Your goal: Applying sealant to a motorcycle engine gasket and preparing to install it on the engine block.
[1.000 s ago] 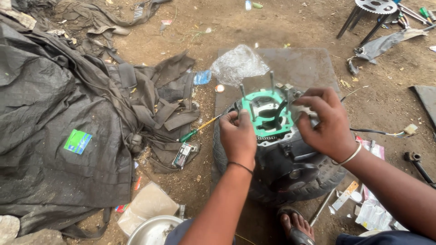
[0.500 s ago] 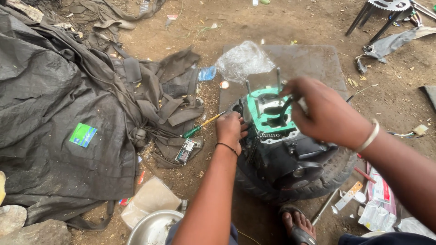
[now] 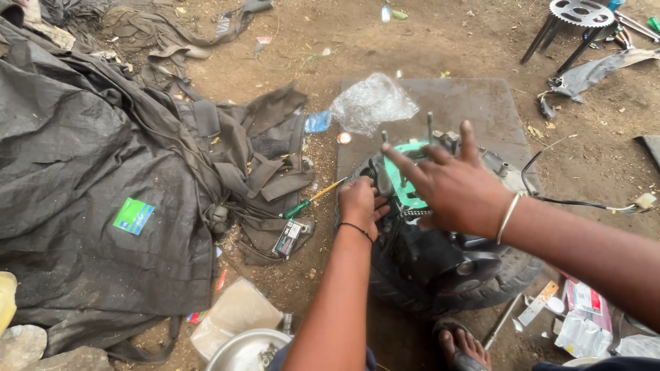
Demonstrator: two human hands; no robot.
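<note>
The right hand (image 3: 450, 182) reaches in from the right edge, palm down, its fingers (image 3: 402, 159) spread wide and flat over the green gasket (image 3: 407, 189) on top of the dark engine block (image 3: 426, 240); this grip is splayed open, resting on the gasket rather than pinching anything, and a metal bangle (image 3: 507, 216) circles the wrist. The left hand (image 3: 359, 203) comes up from the bottom edge, forearm nearly straight, its fingers curled tight against the left side of the engine; the grip is pressed together, though whether it pinches a part there I cannot tell, and a thin black band sits at that wrist. The engine rests in a black tyre (image 3: 481, 288) on the dirt ground (image 3: 440, 48), partly over a flat grey mat (image 3: 481, 103). A crumpled clear plastic bag (image 3: 371, 103) lies at the mat's far left corner. A green-handled screwdriver (image 3: 309, 203) lies just left of the left hand, on the edge of a large dark grey tarpaulin (image 3: 82, 172), which bears a small green and blue square label (image 3: 133, 216). White and red paper packets (image 3: 584, 319) lie on the ground by the lower right edge, a flat tan cardboard piece (image 3: 234, 312) by the lower edge.
</note>
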